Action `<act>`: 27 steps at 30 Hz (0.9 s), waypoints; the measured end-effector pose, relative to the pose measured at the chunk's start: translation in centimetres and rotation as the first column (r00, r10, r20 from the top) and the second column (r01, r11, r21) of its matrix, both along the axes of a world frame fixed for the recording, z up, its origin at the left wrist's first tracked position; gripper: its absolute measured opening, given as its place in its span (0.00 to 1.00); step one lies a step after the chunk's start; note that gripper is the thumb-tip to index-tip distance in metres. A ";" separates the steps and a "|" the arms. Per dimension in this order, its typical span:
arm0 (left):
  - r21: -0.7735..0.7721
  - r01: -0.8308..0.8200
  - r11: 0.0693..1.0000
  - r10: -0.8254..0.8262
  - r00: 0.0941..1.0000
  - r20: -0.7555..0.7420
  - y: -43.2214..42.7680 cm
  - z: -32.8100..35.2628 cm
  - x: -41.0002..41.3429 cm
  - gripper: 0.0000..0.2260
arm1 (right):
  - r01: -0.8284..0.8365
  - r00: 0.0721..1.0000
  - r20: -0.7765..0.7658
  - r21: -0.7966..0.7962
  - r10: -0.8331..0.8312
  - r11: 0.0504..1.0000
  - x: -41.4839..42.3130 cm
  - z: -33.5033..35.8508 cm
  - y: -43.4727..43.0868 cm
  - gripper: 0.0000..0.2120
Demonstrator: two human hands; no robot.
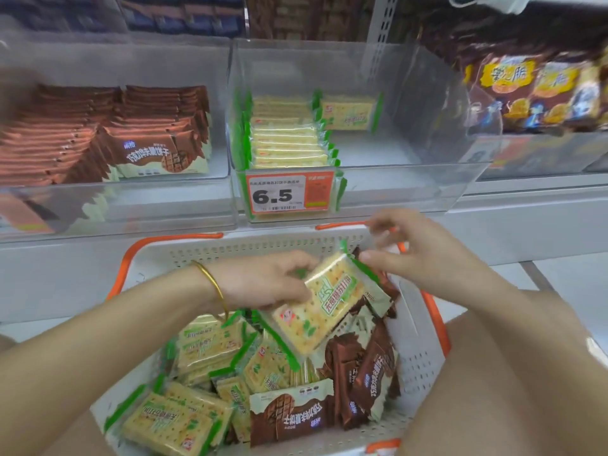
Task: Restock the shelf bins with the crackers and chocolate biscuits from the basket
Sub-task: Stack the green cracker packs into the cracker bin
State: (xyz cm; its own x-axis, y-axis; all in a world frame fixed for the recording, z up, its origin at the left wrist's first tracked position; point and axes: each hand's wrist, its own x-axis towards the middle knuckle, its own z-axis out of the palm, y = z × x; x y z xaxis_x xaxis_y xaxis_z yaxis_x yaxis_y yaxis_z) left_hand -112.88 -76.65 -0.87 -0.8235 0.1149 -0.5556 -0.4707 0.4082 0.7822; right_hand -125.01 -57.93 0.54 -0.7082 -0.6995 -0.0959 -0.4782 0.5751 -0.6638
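Shop shelf [526, 205], white, with a row of clear plastic bins; basket parked below it, in front of the person.

Cracker pack [329, 304]: green-trimmed, held tilted just above the basket's contents, not yet on its way up to the shelf. Left hand [263, 281] grips it along its left edge, fingers curled over the wrapper, a gold bangle [210, 281] on the wrist. Right hand [418, 255]: thumb at the pack's upper right corner, fingers raised and bent above it. Motion blur there, so I cannot tell whether it pinches the wrapper or only touches it.

Basket [418, 324]: white with orange rim. Holds many loose crackers [210, 347] on its left side and brown chocolate biscuits [289, 413] at the front and right, jumbled together.

Cracker bin [411, 93], middle, directly above the basket, price tag [289, 195] reading 6.5 on its front. Packs stand in its left half, one more at the back; the right half is bare floor.

Chocolate biscuit bin [217, 166], to the left: rows stacked densely, close to full as far as can be seen.

Dark snack bags [533, 90] in the bin to the right, not part of the job.

Judgement: restock partly done. The cracker side needs a good deal more, and the basket holds plenty of both kinds, so much of the work is left
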 end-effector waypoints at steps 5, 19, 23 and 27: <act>-0.353 0.127 0.927 -0.235 0.930 -0.282 -0.3 6.7 -2.9 0.11 | -0.311 0.946 0.069 -0.091 0.317 0.946 -2.1 5.3 -1.9 0.23; -0.936 -0.274 0.220 -0.299 0.895 -0.332 -5.5 6.5 -10.2 0.18 | 0.179 0.897 -0.432 0.154 -0.097 0.972 -21.2 2.5 -12.2 0.20; -0.931 -0.315 0.182 -0.341 0.868 -0.361 -5.8 5.8 -10.1 0.22 | 0.170 0.885 -0.461 0.191 -0.065 0.967 -23.3 0.9 -13.8 0.19; -0.920 -0.348 0.181 -0.380 0.838 -0.392 -5.7 5.3 -9.9 0.25 | 0.268 0.818 -0.569 0.244 -0.086 0.932 -23.7 0.6 -15.1 0.25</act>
State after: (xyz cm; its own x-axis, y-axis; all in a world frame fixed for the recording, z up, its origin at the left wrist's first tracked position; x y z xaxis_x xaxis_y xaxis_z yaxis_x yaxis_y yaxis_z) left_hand -122.75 -82.38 4.39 -0.9636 -0.1700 0.2061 -0.2074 0.9623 -0.1760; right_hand -148.74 -73.03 1.16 -0.8155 -0.5570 0.1571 -0.5749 0.8109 -0.1090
